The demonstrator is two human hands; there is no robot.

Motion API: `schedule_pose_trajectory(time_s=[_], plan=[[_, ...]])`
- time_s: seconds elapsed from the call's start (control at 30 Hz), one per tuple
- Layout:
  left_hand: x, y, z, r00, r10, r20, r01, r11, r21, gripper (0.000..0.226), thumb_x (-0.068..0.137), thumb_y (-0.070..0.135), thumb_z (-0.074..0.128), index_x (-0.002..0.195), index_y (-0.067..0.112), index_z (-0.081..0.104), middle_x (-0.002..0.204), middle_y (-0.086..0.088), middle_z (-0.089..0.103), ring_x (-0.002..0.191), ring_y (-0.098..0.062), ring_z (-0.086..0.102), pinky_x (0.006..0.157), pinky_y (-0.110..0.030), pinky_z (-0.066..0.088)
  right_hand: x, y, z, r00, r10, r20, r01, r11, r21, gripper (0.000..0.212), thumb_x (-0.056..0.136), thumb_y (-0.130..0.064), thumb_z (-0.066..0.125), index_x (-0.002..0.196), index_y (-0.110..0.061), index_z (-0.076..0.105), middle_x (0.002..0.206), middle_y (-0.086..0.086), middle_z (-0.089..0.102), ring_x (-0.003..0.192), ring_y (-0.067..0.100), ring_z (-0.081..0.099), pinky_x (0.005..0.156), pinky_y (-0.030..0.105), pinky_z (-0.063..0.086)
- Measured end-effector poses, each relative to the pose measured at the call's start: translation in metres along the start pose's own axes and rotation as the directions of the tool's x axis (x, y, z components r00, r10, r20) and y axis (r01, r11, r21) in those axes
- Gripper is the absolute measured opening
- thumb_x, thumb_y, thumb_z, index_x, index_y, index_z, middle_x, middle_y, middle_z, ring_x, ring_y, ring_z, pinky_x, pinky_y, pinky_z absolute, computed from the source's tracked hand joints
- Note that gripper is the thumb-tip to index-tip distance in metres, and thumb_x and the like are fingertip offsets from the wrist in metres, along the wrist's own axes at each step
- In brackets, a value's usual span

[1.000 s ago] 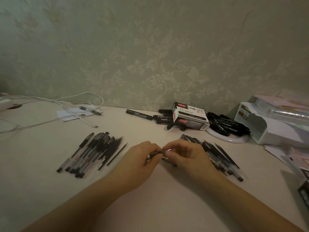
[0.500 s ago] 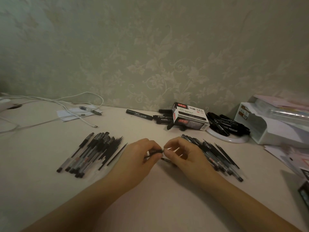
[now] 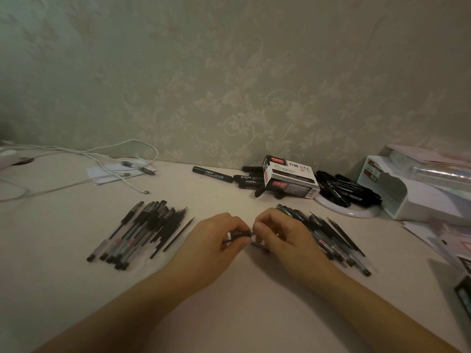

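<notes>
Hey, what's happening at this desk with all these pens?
A person is working on a single black pen just above the desk. The left hand grips it by the shaft while the right hand pinches its end, perhaps fitting or pulling a part. A left pile of pens and a right pile of pens lie on either side. Black markers and a marker box sit near the wall.

My one head-worn camera looks forward and down, close over the tabletop (image 3: 63, 289), facing the wall (image 3: 229, 72).
</notes>
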State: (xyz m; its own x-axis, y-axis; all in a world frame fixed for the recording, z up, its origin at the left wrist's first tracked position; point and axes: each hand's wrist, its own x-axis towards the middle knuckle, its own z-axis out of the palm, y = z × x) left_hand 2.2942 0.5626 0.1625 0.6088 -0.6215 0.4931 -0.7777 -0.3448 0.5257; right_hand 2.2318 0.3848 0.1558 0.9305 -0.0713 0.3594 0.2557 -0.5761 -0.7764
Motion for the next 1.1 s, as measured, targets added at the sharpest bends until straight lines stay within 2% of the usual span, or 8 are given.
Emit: schedule_pose_trajectory(time_s=[0.17, 0.3, 0.53, 0.67, 0.8, 0.87, 0.93, 1.1], plan=[[0.000, -0.001, 0.001, 1.000, -0.006, -0.021, 0.006, 1.000, -0.023, 0.010, 0.091, 0.028, 0.062, 0.098, 0.025, 0.069, 0.086, 0.013, 0.063, 0.083, 0.003, 0.054, 0.069, -0.005, 0.039, -0.001, -0.002, -0.001, 1.000, 0.004, -0.017, -0.004, 0.999, -0.032, 0.013, 0.094, -0.040, 0.057, 0.088, -0.032, 0.065, 0.080, -0.010, 0.067, 0.070, 0.004, 0.062, 0.064, 0.020, 0.052], [0.000, -0.001, 0.000, 1.000, 0.008, -0.009, -0.009, 0.999, -0.038, 0.010, 0.091, 0.027, 0.062, 0.097, 0.026, 0.069, 0.086, 0.013, 0.063, 0.082, 0.000, 0.055, 0.069, -0.005, 0.040, -0.002, -0.003, -0.001, 0.998, -0.047, 0.029, 0.050, 0.995, -0.082, 0.018, 0.099, -0.033, 0.054, 0.083, -0.031, 0.063, 0.073, -0.012, 0.062, 0.068, 0.003, 0.056, 0.062, 0.021, 0.046], [0.003, 0.000, -0.004, 0.995, 0.081, -0.056, -0.079, 0.997, 0.023, 0.005, 0.085, 0.026, 0.069, 0.090, 0.025, 0.069, 0.080, 0.013, 0.060, 0.073, -0.005, 0.055, 0.064, -0.010, 0.040, 0.000, -0.005, 0.001, 0.999, 0.014, 0.035, -0.015, 0.999, 0.041, 0.030, 0.100, -0.026, 0.053, 0.073, -0.012, 0.058, 0.059, -0.010, 0.047, 0.058, 0.004, 0.044, 0.057, 0.017, 0.037], [0.004, 0.002, -0.005, 0.993, 0.096, -0.071, -0.093, 0.994, 0.049, 0.004, 0.085, 0.024, 0.070, 0.089, 0.023, 0.069, 0.080, 0.013, 0.057, 0.072, -0.004, 0.053, 0.063, -0.007, 0.039, -0.001, -0.007, 0.002, 0.999, 0.045, 0.024, -0.047, 0.996, 0.080, 0.032, 0.099, -0.035, 0.050, 0.078, -0.013, 0.061, 0.061, -0.008, 0.051, 0.058, 0.004, 0.046, 0.058, 0.019, 0.040], [0.002, -0.003, -0.003, 0.995, 0.004, -0.097, -0.002, 1.000, 0.028, 0.005, 0.088, 0.027, 0.065, 0.092, 0.025, 0.068, 0.081, 0.015, 0.057, 0.080, -0.001, 0.053, 0.068, -0.005, 0.039, -0.002, -0.002, 0.003, 0.996, 0.025, -0.080, -0.032, 0.995, -0.095, 0.037, 0.092, -0.056, 0.042, 0.093, -0.027, 0.064, 0.080, -0.009, 0.062, 0.068, 0.001, 0.055, 0.060, 0.014, 0.043], [0.002, -0.009, -0.002, 0.993, -0.052, -0.103, 0.057, 0.998, 0.038, 0.008, 0.090, 0.029, 0.063, 0.095, 0.025, 0.068, 0.083, 0.014, 0.058, 0.079, -0.001, 0.053, 0.066, -0.005, 0.039, -0.001, 0.005, 0.001, 0.995, 0.000, -0.101, -0.034, 0.942, -0.334, 0.026, 0.092, -0.055, 0.051, 0.099, -0.032, 0.063, 0.090, -0.015, 0.057, 0.080, -0.001, 0.052, 0.064, 0.012, 0.040], [0.002, -0.014, -0.003, 0.990, -0.102, -0.100, 0.108, 0.992, 0.062, 0.010, 0.092, 0.029, 0.060, 0.097, 0.026, 0.068, 0.085, 0.013, 0.059, 0.078, 0.000, 0.053, 0.066, -0.007, 0.038, -0.002, 0.012, 0.001, 0.999, -0.017, -0.032, -0.001, 0.873, -0.488, 0.024, 0.089, -0.051, 0.060, 0.105, -0.033, 0.063, 0.097, -0.017, 0.051, 0.087, -0.004, 0.048, 0.070, 0.011, 0.036], [0.003, -0.018, -0.005, 0.991, -0.111, -0.073, 0.118, 0.988, 0.099, 0.013, 0.092, 0.029, 0.059, 0.099, 0.025, 0.069, 0.088, 0.012, 0.060, 0.081, -0.001, 0.053, 0.072, -0.014, 0.043, -0.003, 0.012, 0.004, 0.996, -0.081, 0.030, 0.086, 0.865, -0.495, 0.012, 0.094, -0.038, 0.062, 0.101, -0.029, 0.065, 0.096, -0.019, 0.053, 0.093, 0.001, 0.048, 0.078, 0.016, 0.039]])
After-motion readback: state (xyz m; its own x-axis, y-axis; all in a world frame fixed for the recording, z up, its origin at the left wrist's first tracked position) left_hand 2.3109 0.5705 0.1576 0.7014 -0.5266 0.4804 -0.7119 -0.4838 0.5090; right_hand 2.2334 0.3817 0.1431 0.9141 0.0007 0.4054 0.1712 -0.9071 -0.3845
